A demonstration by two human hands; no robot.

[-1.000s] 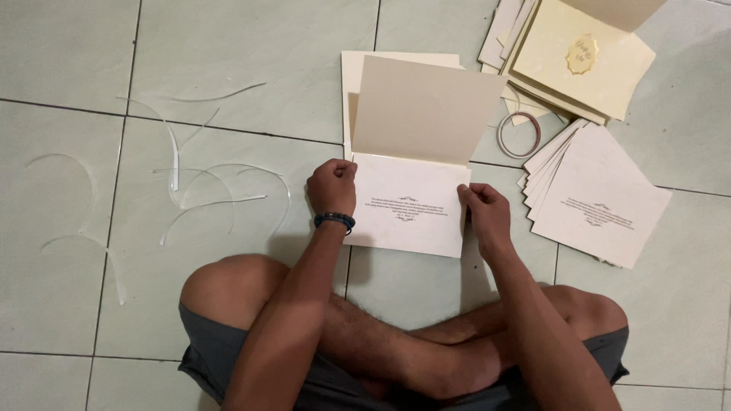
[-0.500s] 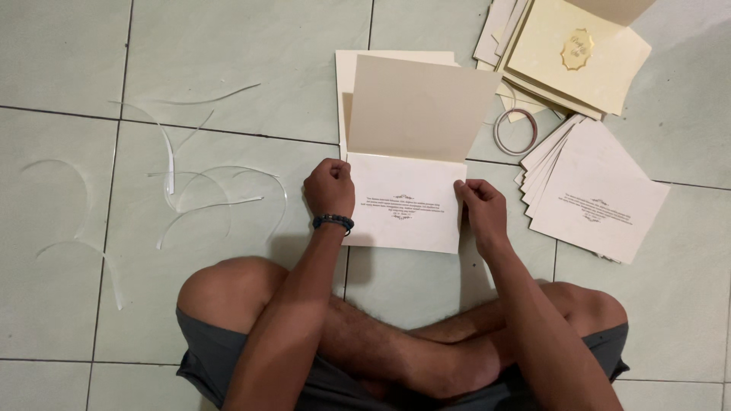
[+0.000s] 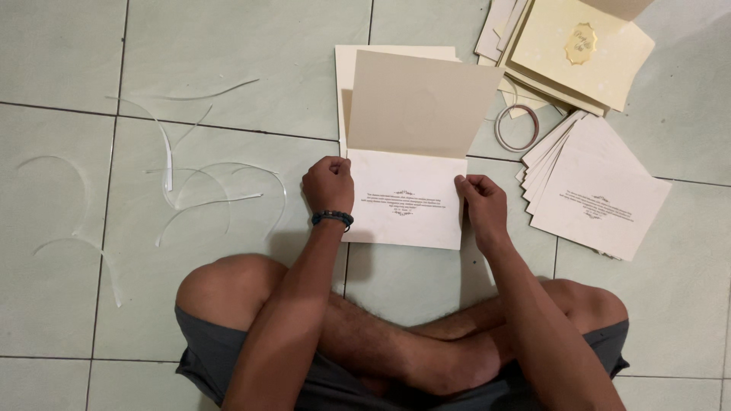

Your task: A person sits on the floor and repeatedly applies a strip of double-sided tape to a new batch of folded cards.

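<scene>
A home floor: pale tiles (image 3: 228, 46), stacked cream cards (image 3: 598, 190), bare crossed legs (image 3: 396, 342).

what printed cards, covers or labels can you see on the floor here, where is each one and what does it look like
Open cream folded card: floor centre, held at its edges by left hand and right hand; small dark print on the lower panel.
Fanned stack of cream printed sheets: right of it; square, small dark print.
Pile of pale yellow covers: top right, gold oval emblem.
Roll of clear tape: between the two piles; plain ring.
</scene>
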